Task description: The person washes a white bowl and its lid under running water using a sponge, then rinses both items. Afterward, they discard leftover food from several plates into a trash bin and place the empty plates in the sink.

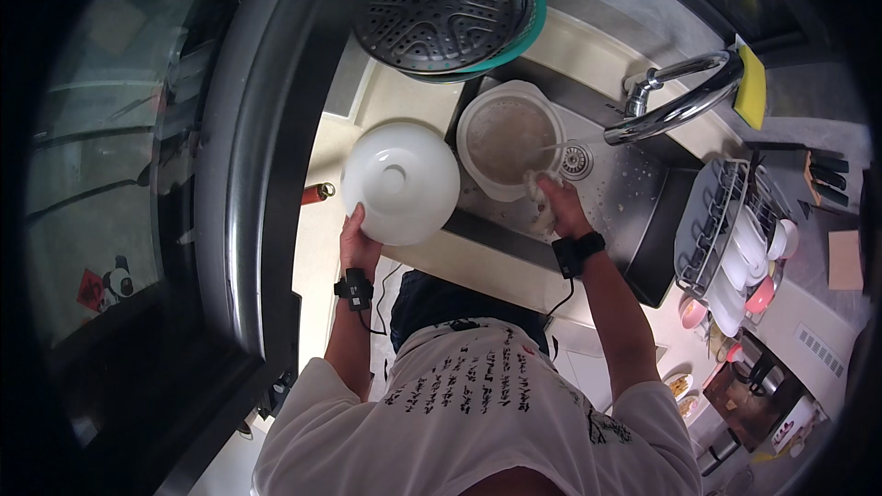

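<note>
My left hand [360,241] grips the near-left rim of a large white bowl [413,186], turned with its underside and foot ring to the camera, over the counter left of the sink. Bunched in my right hand [563,205] is a pale, wet cloth [542,210], at the near right rim of a white basin [511,93]. Cloudy water [506,134] fills much of that basin, which stands in the left part of the steel sink [613,182]. A thin stream of water runs from the curved chrome faucet [679,117] into it.
Perforated steamer trays [441,10] are stacked with a teal colander [537,14] behind the bowl. A dish rack [716,220] with white plates and bowls stands right of the sink. A yellow sponge [751,86] is behind the faucet; a red cylindrical object [315,193] lies at left.
</note>
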Demonstrator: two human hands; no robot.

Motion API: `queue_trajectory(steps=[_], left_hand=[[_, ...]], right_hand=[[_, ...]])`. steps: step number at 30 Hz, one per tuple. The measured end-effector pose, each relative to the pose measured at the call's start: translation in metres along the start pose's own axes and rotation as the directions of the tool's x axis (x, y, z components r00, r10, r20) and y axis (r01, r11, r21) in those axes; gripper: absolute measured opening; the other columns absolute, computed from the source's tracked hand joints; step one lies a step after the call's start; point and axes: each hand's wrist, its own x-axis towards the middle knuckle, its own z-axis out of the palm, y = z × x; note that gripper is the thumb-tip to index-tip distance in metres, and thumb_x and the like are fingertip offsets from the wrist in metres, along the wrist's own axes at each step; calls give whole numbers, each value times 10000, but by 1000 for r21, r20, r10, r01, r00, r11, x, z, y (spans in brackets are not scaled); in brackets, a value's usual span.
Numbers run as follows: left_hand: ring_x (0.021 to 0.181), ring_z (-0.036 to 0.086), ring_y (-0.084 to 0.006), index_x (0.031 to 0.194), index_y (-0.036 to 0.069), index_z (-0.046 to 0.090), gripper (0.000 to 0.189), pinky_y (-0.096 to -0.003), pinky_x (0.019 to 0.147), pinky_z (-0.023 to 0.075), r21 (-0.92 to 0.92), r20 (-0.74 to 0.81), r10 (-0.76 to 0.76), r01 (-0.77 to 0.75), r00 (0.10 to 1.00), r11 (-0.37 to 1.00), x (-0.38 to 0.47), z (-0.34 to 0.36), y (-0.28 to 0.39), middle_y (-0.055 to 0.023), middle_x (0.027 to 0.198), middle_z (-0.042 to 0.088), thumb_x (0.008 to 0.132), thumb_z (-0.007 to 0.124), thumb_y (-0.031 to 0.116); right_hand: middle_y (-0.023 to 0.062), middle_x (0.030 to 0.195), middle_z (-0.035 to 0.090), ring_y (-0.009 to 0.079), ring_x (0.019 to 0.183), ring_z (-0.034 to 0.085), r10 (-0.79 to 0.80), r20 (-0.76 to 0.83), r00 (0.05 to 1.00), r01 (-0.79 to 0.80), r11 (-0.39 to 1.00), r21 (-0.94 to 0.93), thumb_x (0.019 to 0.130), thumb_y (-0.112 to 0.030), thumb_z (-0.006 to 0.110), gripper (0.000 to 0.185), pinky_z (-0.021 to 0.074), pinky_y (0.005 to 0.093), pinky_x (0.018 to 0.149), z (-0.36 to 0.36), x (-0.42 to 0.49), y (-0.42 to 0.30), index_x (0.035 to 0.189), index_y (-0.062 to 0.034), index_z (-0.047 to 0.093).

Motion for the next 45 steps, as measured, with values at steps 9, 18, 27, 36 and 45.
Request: queue_trajectory(steps=[9, 18, 27, 36, 45], left_hand=[[1305, 545, -267, 1431, 16, 488, 554, -450, 1138, 407, 65, -123, 0, 8, 992, 998, 5, -27, 10, -111, 1403, 582, 993, 638, 320], [958, 654, -144, 1211, 43, 637, 375, -310, 844, 519, 379, -265, 146, -36, 953, 925, 18, -37, 25, -44, 1082, 698, 950, 732, 294], [810, 589, -103, 1163, 5, 660, 396, -253, 692, 456, 672, -307, 399, -100, 864, 733, 32, -32, 15, -9, 962, 674, 962, 705, 343], [857, 624, -146, 1105, -48, 655, 369, -297, 775, 513, 714, -282, 397, -86, 873, 695, 36, -25, 16, -73, 1003, 687, 893, 792, 221], [804, 613, -151, 1127, -80, 606, 432, -297, 748, 512, 721, -362, 369, 7, 856, 693, 44, -48, 18, -68, 933, 663, 861, 809, 192]], right_hand=[[41, 1031, 700, 159, 832, 657, 69, -39, 997, -70, 997, -26, 895, -305, 748, 453, 525, 327, 652, -6, 4, 3, 1261, -67, 627], [85, 992, 698, 211, 848, 655, -139, 70, 988, 151, 967, -206, 888, -246, 725, 439, 529, 354, 753, -7, 22, 22, 1255, -34, 612], [197, 1247, 588, 400, 1140, 563, -450, 429, 783, 460, -45, -887, 777, -163, 712, 468, 493, 517, 910, 13, 55, 39, 1228, -101, 602], [105, 1304, 577, 310, 1196, 544, -300, 544, 784, 470, -286, -835, 741, -262, 779, 550, 431, 521, 963, 27, 34, 29, 1253, -165, 602], [92, 1246, 578, 283, 1088, 590, -352, 556, 753, 357, -491, -795, 804, -160, 685, 445, 432, 483, 889, 24, 51, 52, 1237, -194, 590]])
